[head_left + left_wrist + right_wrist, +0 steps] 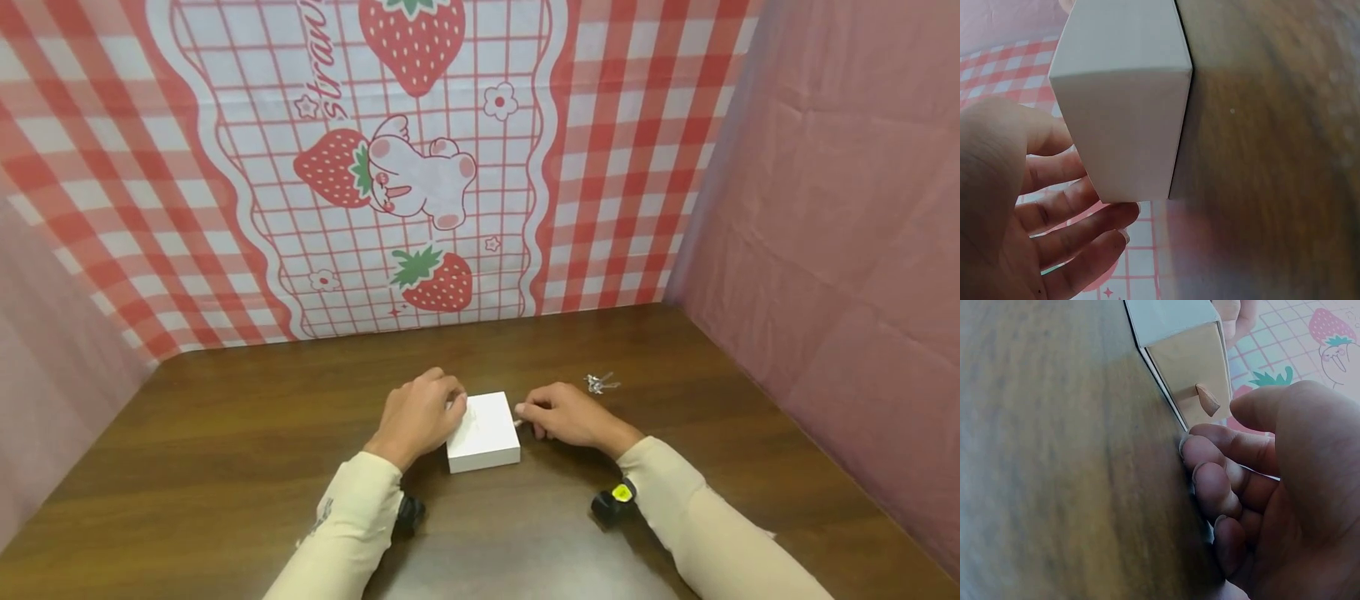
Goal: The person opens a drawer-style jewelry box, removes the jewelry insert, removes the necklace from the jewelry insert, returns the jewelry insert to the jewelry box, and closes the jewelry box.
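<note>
A small white box (487,425) lies flat on the table, a drawer-style one with a tan end panel (1175,359) facing right. From that panel sticks a short tan pull tab (1208,401). My left hand (422,412) holds the box at its left end, thumb over the top edge and fingers behind the far side. Just right of the tab is my right hand (562,414). In the right wrist view its thumb and bent index finger stand apart near the tab, with nothing gripped between them.
Small silver metal pieces (600,383), perhaps keys, lie on the brown wooden table (300,417) beyond the right hand. A red checked strawberry cloth (615,167) hangs behind the table. Pink cloth (840,208) hangs at the right side.
</note>
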